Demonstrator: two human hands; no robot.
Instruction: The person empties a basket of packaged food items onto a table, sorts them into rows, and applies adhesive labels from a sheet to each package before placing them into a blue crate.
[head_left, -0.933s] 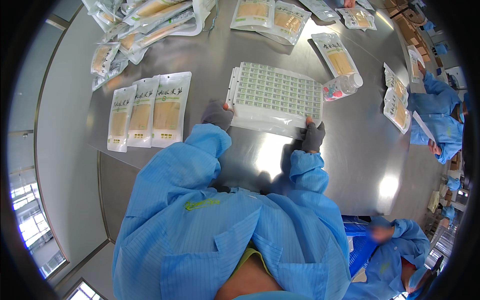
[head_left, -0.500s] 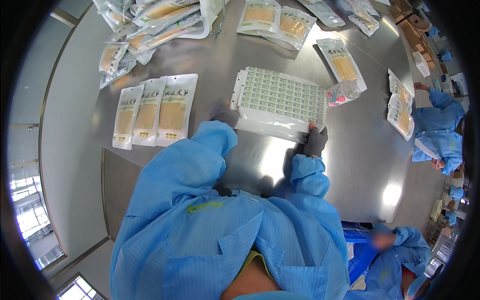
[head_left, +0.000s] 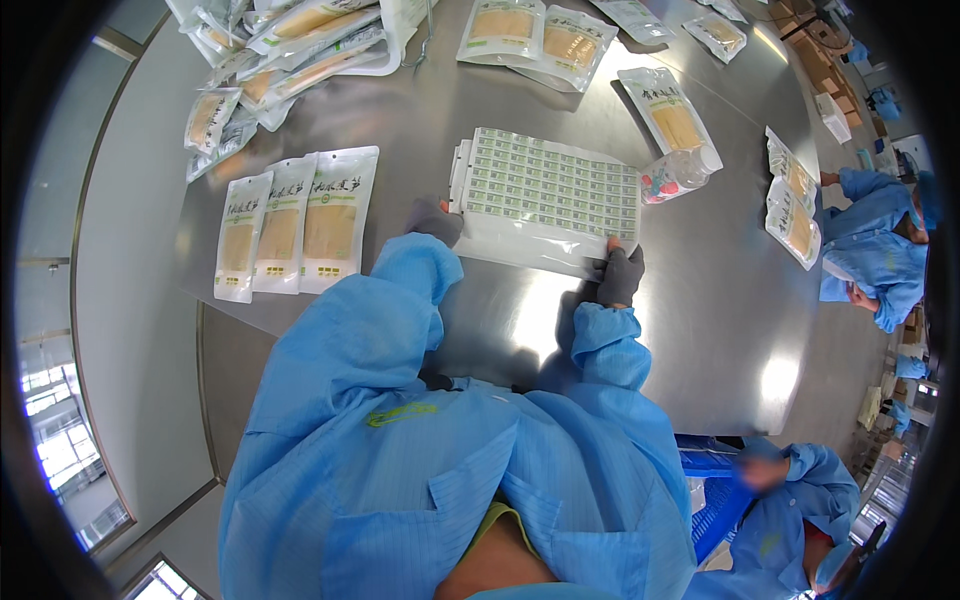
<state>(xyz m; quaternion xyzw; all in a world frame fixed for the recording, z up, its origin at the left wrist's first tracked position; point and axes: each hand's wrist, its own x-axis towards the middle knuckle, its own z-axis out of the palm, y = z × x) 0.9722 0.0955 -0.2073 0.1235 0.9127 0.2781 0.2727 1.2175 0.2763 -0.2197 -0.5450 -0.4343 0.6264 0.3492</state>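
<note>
A stack of label sheets (head_left: 555, 180), white with rows of small green labels, lies between my hands over the metal table. My left hand (head_left: 435, 222), in a grey glove with bare fingertips, pinches the stack's left edge. At its lower right corner my right hand (head_left: 621, 274), gloved the same way, grips it with the thumb on top; the other fingers are partly hidden. Left of my left hand, three upright-printed white pouches (head_left: 338, 220) with tan windows overlap in a row. A clear bottle (head_left: 682, 174) with a red-patterned label lies beside the stack's right edge, against another pouch (head_left: 672, 112).
Many filled pouches (head_left: 310, 55) are heaped at the far left of the metal table (head_left: 700, 330). Two pouches (head_left: 535, 42) lie at the far middle, and two more (head_left: 793, 198) at the right edge. People in blue work clothes (head_left: 872, 245) are to the right, near a blue crate (head_left: 722, 510).
The whole view has shifted slightly, with table items now a little further left and up. Both hands keep their hold on the label sheets. A person at the right has shifted posture.
</note>
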